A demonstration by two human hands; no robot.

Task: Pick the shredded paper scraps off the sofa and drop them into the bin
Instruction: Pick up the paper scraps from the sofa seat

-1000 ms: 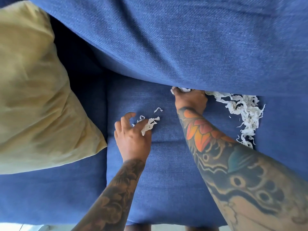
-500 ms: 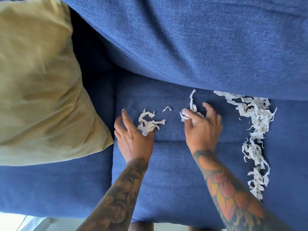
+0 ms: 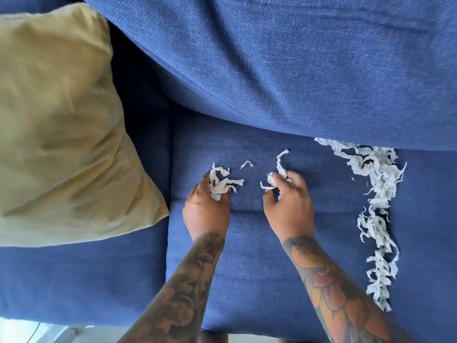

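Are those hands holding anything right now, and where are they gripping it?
Yes. The left hand grips a clump of paper shreds at its lower end; the right hand pinches another small bunch in its fingertips.

Left hand (image 3: 206, 211) fingertips hidden under scrap clump (image 3: 222, 183). Right hand (image 3: 288, 209) fingers partly hidden by scraps (image 3: 278, 178). Long scrap trail (image 3: 376, 209) upper end tucked under back cushion (image 3: 296, 70). Pillow (image 3: 61, 125) cut off at left edge. Both forearms cut off at bottom edge. Floor strip at bottom left overexposed, detail unreadable.
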